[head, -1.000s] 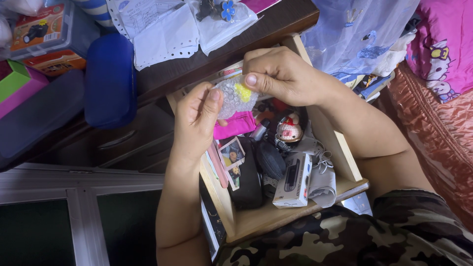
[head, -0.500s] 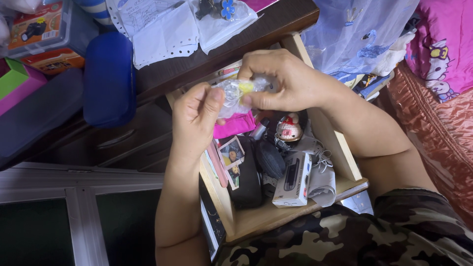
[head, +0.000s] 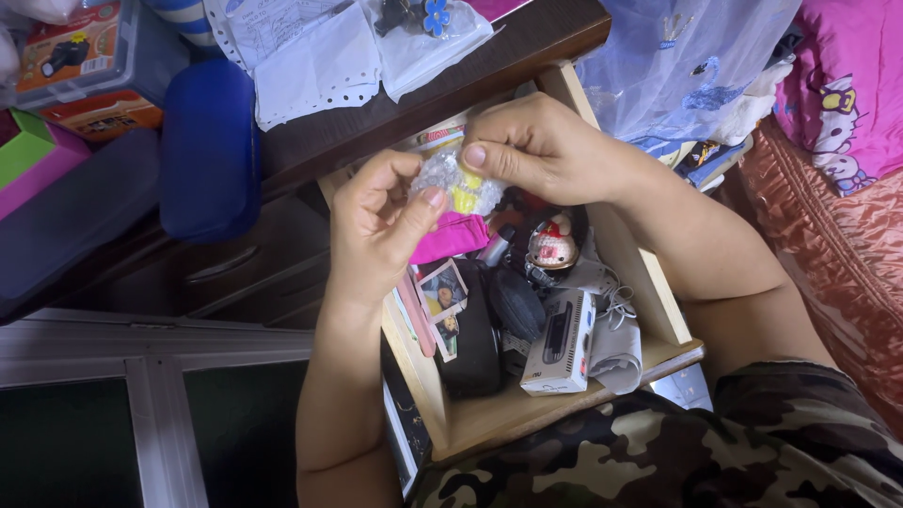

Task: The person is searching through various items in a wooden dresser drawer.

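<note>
A small wad of clear bubble wrap (head: 458, 183) with something yellow inside it is held in the air above the far end of an open wooden drawer (head: 649, 292). The left hand (head: 376, 230) pinches the wrap's near side between thumb and curled fingers. The right hand (head: 536, 146) pinches its far side, thumb tip pressed on top of the wrap. The two hands nearly meet around it.

Just under the wrap, inside the drawer, lies a bright pink pouch (head: 450, 238). Toward the drawer's near edge sit a small strip of photographs (head: 440, 293) along the left wall, a black case (head: 473, 343) beside it, and a white rectangular device (head: 561, 343) with a tangled white cord (head: 616, 306) against the right wall. A small red and white figurine (head: 551, 246) rests near the middle.

Past the drawer's far end, the dark wooden desktop (head: 395, 118) carries white perforated papers (head: 315, 66) and a clear plastic bag (head: 428, 38). A blue cushioned object (head: 209, 146) sits at the left. The person's camouflage clothing (head: 658, 452) fills the bottom of the view.
</note>
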